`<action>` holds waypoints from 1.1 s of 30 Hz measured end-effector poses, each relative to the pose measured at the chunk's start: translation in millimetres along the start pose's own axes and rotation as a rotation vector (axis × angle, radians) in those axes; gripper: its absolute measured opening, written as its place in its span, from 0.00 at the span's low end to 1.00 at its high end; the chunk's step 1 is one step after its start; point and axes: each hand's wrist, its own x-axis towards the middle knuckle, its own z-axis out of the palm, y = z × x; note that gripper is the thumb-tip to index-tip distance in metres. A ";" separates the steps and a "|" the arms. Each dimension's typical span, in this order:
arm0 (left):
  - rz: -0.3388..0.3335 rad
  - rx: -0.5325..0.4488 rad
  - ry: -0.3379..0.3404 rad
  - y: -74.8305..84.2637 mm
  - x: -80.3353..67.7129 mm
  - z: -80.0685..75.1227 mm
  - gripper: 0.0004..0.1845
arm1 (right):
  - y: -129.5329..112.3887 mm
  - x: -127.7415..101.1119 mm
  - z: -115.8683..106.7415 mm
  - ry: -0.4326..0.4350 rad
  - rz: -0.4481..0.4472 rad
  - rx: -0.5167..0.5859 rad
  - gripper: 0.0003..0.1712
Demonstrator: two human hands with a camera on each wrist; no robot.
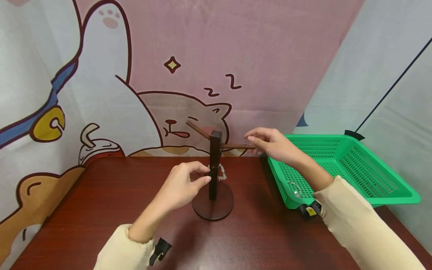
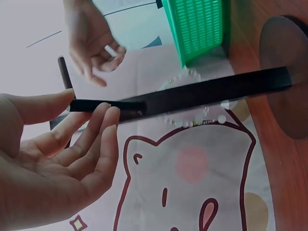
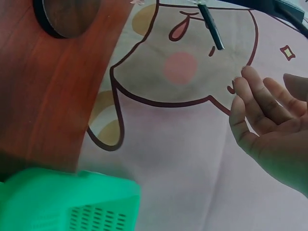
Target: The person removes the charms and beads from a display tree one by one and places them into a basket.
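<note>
A dark wooden jewelry stand (image 1: 215, 165), with a round base and several pegs, stands upright on the table. My left hand (image 1: 183, 183) is at its post, and in the left wrist view thumb and fingers pinch a short dark peg (image 2: 106, 105). A pale beaded bracelet (image 2: 192, 122) hangs behind the post, partly hidden by it. My right hand (image 1: 275, 144) is by the tip of the right-hand peg (image 1: 237, 146). In the right wrist view its fingers (image 3: 260, 103) are loosely extended, hold nothing and are apart from the peg.
A green plastic basket (image 1: 378, 165) stands at the right on the reddish-brown table (image 1: 135, 210). Inside it lies a clear bracelet (image 1: 296, 189). A printed cartoon curtain (image 1: 270, 75) hangs right behind the table. Another peg (image 1: 198, 129) sticks out to the upper left.
</note>
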 end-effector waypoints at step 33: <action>-0.051 -0.070 -0.161 -20.1 9.5 -35.5 0.10 | 22.4 -18.1 87.3 -0.216 -0.062 0.219 0.10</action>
